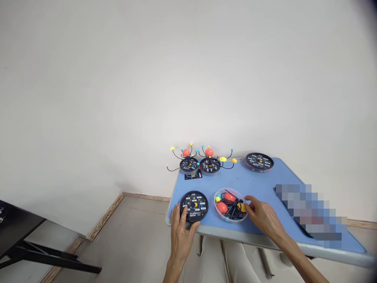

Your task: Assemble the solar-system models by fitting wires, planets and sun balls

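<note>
My left hand (181, 232) is at the near-left edge of a round black lid (194, 204) printed with planets and labels. One finger lies over its top, and the thumb is at its near edge. To the right sits a clear round plastic tub (217, 210). Inside are red balls (222, 208), a yellow ball (218, 199), an orange piece (241, 207) and a tangle of black rods (234, 211). My right hand (260, 212) has its thumb and fingers curled at the tub's right rim, by the orange piece; part of the fingertips is hidden.
Two assembled planet models (189, 165) (210, 166) with outstretched arms stand at the table's back left, a dark card (193, 175) beneath one. A lidded round tub (259, 162) is at the back. A pixelated object (309, 216) lies right on the blue table (253, 184), against a wall.
</note>
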{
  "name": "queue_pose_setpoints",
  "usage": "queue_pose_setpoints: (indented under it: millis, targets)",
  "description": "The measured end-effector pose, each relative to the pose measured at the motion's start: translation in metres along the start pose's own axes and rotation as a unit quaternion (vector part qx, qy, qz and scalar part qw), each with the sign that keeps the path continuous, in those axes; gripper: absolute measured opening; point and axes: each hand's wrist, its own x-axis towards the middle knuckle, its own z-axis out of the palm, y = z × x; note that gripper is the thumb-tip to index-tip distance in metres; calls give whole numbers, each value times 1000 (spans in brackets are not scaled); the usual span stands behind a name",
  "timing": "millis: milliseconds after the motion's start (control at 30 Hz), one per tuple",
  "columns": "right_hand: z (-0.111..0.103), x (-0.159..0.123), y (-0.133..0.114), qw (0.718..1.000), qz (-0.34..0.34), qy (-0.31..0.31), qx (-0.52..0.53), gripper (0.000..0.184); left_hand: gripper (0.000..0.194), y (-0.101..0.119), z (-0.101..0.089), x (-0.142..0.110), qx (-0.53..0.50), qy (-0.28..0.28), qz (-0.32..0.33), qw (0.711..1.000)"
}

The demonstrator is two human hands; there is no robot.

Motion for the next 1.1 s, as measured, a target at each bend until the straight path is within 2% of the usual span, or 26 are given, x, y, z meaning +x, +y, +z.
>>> queue_pose_setpoints:
  millis: [433, 633, 767, 933, 1000, 1100]
  targets:
    - [3, 3, -5, 1000, -3, -8, -5, 38, 54, -5, -2, -7, 11, -3, 12, 1000]
    - [3, 3, -2, 1000, -10, -3, 13, 37, 56, -3, -4, -7, -1, -13, -5, 1000]
    - [3, 3, -5, 999, -10, -6, 32, 38, 53, -1, -5, -7, -40, 0, -40, 998]
    - [9, 3, -22, 997, -7, -15, 69, 40, 48, 9, -15, -5, -97, 52, -99, 989]
    - [13, 4, -33, 995, -10, -21, 92, 40, 48, 17, -21, -4, -101, 69, -85, 989]
    - [18, 5, -48, 988, -21, -43, 145, 41, 51, 34, -29, -5, -84, 78, -20, 993]
